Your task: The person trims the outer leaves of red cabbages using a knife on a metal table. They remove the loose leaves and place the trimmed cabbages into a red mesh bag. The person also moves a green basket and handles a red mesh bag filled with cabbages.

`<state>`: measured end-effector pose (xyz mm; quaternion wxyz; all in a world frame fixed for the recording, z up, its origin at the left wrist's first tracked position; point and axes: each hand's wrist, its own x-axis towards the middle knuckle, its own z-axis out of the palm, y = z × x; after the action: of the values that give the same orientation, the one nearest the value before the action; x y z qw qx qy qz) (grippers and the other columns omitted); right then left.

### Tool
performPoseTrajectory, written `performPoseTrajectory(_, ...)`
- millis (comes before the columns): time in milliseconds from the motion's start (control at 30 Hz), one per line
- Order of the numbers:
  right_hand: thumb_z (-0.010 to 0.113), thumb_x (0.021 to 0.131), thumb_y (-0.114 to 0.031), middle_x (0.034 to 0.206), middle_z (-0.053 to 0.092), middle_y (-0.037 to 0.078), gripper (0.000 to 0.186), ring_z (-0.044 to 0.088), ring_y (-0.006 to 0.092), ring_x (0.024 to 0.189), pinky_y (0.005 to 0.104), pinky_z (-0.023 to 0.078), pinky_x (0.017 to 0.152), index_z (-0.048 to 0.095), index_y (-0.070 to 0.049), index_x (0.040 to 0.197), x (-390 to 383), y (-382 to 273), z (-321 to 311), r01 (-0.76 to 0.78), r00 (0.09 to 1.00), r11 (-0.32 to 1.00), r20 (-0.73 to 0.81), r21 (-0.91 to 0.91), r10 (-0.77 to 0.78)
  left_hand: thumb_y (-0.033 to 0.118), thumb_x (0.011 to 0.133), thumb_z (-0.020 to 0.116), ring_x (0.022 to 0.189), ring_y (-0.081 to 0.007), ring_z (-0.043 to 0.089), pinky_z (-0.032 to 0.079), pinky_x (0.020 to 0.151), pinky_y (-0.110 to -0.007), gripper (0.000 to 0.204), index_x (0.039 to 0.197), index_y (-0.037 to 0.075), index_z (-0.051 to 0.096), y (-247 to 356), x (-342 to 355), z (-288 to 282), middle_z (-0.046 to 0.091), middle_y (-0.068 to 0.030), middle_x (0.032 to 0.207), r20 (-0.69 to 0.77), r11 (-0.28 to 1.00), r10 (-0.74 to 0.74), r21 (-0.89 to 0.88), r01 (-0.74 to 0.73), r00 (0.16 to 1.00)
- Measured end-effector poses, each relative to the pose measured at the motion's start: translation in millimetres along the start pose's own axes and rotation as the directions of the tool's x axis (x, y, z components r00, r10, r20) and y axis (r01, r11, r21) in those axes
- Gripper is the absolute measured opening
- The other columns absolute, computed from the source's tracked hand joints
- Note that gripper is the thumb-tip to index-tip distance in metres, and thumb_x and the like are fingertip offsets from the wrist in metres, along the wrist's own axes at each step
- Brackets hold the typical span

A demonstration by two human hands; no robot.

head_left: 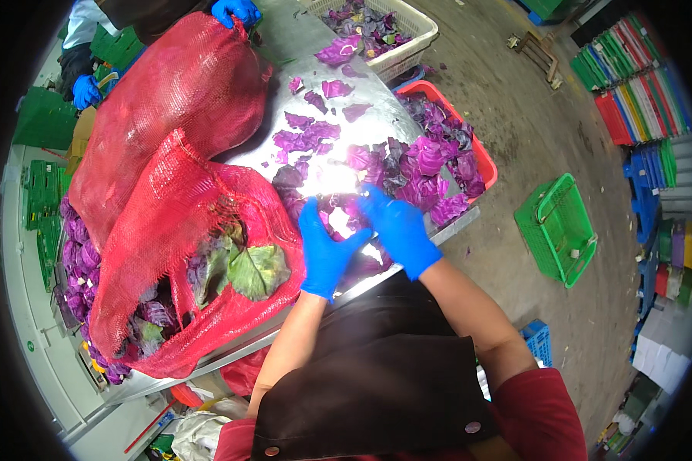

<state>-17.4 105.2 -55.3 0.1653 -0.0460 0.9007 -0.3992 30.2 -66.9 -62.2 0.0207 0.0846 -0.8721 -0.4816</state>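
Observation:
My left hand (327, 250), in a blue glove, is at the near edge of the metal table (284, 84), its thumb spread from its fingers. Close beside it, my right hand (398, 230), also blue-gloved, reaches over loose leaves with its fingers extended. Between the hands lie purple cabbage leaves (369, 265), partly washed out by bright glare. More loose red cabbage leaves (430, 157) are heaped beyond my right hand. Left of my left hand, an opened red mesh sack (257, 196) shows green and purple outer leaves (257, 270) inside.
A full red mesh sack (177, 92) lies at the far left, a co-worker's blue-gloved hand (236, 11) on its top. Leaves fill a red crate (488, 165) and a white crate (423, 34). A green basket (557, 230) stands on the floor; purple cabbages (81, 257) are piled left.

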Motion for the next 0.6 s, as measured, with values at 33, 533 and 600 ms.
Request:
performPoseTrajectory(33,0.047,0.096,-0.055,0.097,0.069,0.023,0.061,0.066,0.0415,0.090,0.0489,0.050,0.080,0.052,-0.011,0.138,8.4,9.3,-6.2,-0.096,0.994,0.959,-0.027,0.267,0.108,0.042,0.063,0.090,0.132,-0.0373,0.039,0.035,0.110,-0.043,0.116,0.145,-0.008,0.026,2.5,0.4,-1.0,0.036,-0.0247,0.143,-0.002,1.000,-0.001,0.001,0.001,1.000)
performPoseTrajectory(533,0.049,0.097,-0.048,0.135,0.057,0.013,0.057,0.063,0.0319,0.110,0.0401,0.051,0.088,0.046,-0.013,0.142,2.2,-10.8,-13.7,0.211,0.974,0.974,0.100,-0.080,-0.202,0.019,0.055,0.088,0.139,-0.0349,0.032,0.028,0.116,-0.042,0.117,0.151,0.001,0.022,-7.0,12.5,-14.5,0.033,-0.0207,0.149,0.181,0.951,0.212,0.189,-0.246,0.960)
performPoseTrajectory(600,0.045,0.099,-0.049,0.143,0.049,0.016,0.061,0.067,0.0348,0.094,0.0428,0.054,0.077,0.038,-0.012,0.147,-0.9,-15.7,-10.3,0.217,0.972,0.962,0.129,-0.164,-0.197,0.026,0.060,0.087,0.138,-0.0380,0.033,0.028,0.115,-0.044,0.113,0.149,-0.003,0.023,-2.9,11.5,-5.7,0.032,-0.0243,0.148,0.153,0.983,0.123,0.121,-0.142,0.981)
